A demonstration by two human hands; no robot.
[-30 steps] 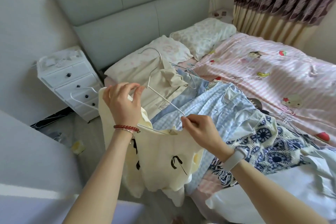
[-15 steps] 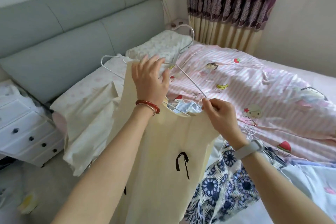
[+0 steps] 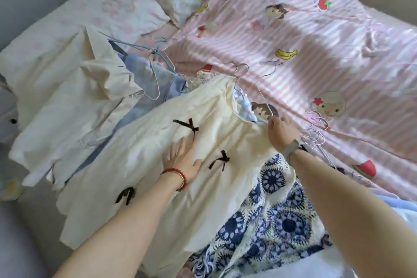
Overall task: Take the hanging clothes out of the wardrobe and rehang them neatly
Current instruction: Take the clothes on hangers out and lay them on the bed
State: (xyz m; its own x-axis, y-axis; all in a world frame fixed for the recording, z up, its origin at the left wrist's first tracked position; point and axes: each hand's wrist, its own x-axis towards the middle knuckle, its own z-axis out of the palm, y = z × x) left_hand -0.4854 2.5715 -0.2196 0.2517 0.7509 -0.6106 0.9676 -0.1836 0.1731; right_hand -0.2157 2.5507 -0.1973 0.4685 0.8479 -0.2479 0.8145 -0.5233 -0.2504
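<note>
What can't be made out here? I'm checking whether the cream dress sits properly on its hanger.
- Head view: hanger inside the cream dress is hidden by its fabric.
- Right hand: fingertips are hidden by the hand's back at the dress's shoulder.
- Wire hangers are blurred and tangled; no count possible.

Bow-trimmed garment [image 3: 146,142] atop clothes pile on bed [image 3: 316,70], pillows [image 3: 108,11] behind.
</note>
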